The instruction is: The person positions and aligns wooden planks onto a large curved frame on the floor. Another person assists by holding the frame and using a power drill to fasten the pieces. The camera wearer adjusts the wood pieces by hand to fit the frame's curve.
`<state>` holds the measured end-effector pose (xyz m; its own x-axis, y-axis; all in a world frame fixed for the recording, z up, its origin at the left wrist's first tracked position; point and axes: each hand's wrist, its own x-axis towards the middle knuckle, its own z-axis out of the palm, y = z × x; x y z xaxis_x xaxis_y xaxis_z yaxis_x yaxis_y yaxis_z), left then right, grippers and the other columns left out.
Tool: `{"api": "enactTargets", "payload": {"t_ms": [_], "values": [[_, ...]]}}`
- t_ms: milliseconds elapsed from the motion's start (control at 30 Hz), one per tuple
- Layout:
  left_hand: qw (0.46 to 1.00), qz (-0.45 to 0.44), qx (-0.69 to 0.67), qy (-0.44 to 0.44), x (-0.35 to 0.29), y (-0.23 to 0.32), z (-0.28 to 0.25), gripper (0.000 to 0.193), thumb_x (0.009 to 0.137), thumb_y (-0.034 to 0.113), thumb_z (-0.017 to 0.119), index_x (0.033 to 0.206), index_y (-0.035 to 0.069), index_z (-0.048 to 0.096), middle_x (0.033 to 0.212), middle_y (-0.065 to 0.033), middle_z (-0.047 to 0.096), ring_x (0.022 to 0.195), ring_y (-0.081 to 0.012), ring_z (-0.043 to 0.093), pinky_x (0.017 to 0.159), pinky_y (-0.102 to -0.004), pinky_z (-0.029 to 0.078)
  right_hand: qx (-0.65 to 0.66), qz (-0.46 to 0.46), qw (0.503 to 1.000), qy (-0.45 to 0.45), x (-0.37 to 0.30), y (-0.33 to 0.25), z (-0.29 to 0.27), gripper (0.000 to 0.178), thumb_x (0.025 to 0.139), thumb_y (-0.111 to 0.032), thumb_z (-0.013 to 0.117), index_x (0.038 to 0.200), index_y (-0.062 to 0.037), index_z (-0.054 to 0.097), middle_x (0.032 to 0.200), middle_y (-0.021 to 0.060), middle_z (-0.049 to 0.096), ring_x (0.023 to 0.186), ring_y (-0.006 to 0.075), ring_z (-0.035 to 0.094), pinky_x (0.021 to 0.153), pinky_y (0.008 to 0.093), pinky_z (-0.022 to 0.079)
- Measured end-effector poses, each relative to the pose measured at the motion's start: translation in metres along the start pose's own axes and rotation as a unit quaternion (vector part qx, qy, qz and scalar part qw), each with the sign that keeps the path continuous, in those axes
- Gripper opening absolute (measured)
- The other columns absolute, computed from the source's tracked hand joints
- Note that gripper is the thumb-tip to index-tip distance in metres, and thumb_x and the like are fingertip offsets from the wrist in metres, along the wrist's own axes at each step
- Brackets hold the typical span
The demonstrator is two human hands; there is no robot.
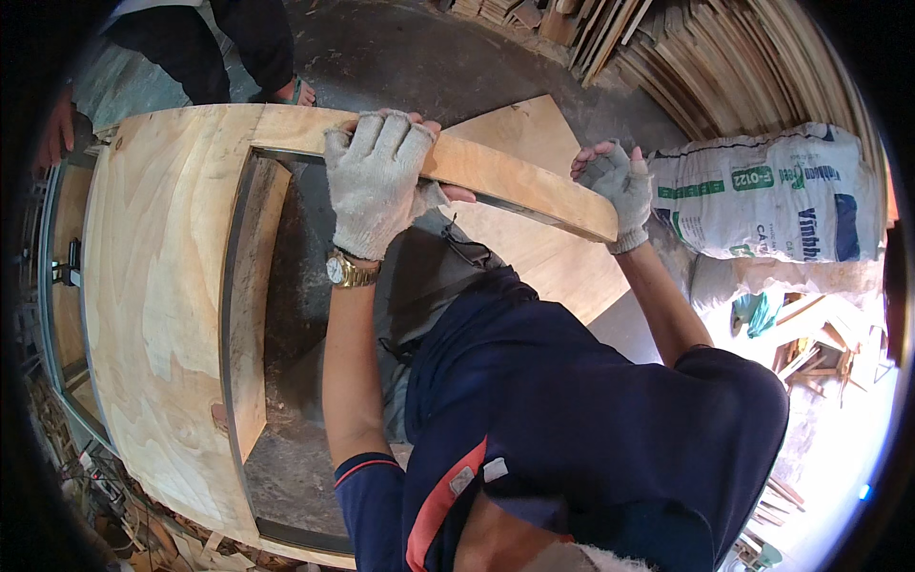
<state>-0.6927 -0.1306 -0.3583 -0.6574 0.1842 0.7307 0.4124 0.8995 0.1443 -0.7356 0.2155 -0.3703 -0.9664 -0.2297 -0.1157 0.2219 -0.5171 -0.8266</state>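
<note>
A large pale plywood panel [152, 315] stands on the left, with a narrow plywood arm [519, 178] running from its far edge to the right. My left hand [375, 176], in a grey fingerless knit glove with a gold watch at the wrist, wraps over this arm, thumb beneath it. My right hand [615, 186], gloved alike, is at the arm's free end with its fingers curled. Whether it grips the end or something small cannot be made out. A board with dark edging [262, 296] lines the panel's inner side.
Another person's dark-trousered legs [214, 48] and hand [55, 129] are at the far left. A loose plywood sheet [519, 124] lies beyond the arm. Stacked boards [734, 67] and a white printed sack [772, 195] stand to the right. Wood scraps [824, 343] lie nearby.
</note>
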Motion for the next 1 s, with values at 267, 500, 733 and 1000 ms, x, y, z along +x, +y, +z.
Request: {"api": "enactTargets", "payload": {"t_ms": [267,500,733,1000], "values": [[0.998,-0.012,-0.048,-0.027,-0.011,-0.001,0.006,0.080,0.063,0.079,0.068,0.106,0.011,0.072,0.105,-0.0030,0.069,0.104,-0.0231,0.063,0.091,-0.0465,0.043,0.012,-0.002,0.999,0.038,-0.007,0.000,-0.006,0.053,0.106,-0.052,0.047,0.109,-0.0029,0.065,0.100,0.0147,0.068,0.096,0.0291,0.063,0.089,0.0417,0.050],[0.998,-0.027,-0.034,-0.044,-0.005,0.000,-0.008,0.071,0.065,0.074,0.066,0.101,0.013,0.068,0.108,-0.0036,0.067,0.108,-0.0232,0.062,0.091,-0.0447,0.044,0.036,0.035,0.999,0.008,-0.003,-0.006,-0.011,0.048,0.107,-0.050,0.048,0.108,-0.0065,0.069,0.105,0.0099,0.071,0.104,0.0252,0.064,0.096,0.0386,0.049],[0.999,-0.023,-0.024,0.002,-0.004,0.001,-0.002,0.067,0.067,0.069,0.063,0.101,0.012,0.067,0.108,-0.0034,0.065,0.110,-0.0238,0.061,0.092,-0.0443,0.044,0.003,0.004,1.000,-0.020,-0.001,-0.004,-0.029,0.050,0.106,-0.053,0.048,0.110,-0.0088,0.069,0.106,0.0082,0.070,0.103,0.0227,0.063,0.093,0.0358,0.047],[0.998,-0.017,-0.054,0.012,-0.004,0.001,-0.007,0.064,0.061,0.063,0.067,0.097,0.010,0.064,0.102,-0.0054,0.061,0.105,-0.0253,0.060,0.092,-0.0425,0.044,0.014,0.023,0.998,-0.053,0.002,-0.005,-0.029,0.049,0.107,-0.052,0.048,0.112,-0.0075,0.069,0.108,0.0096,0.069,0.104,0.0225,0.063,0.093,0.0368,0.048]]}}
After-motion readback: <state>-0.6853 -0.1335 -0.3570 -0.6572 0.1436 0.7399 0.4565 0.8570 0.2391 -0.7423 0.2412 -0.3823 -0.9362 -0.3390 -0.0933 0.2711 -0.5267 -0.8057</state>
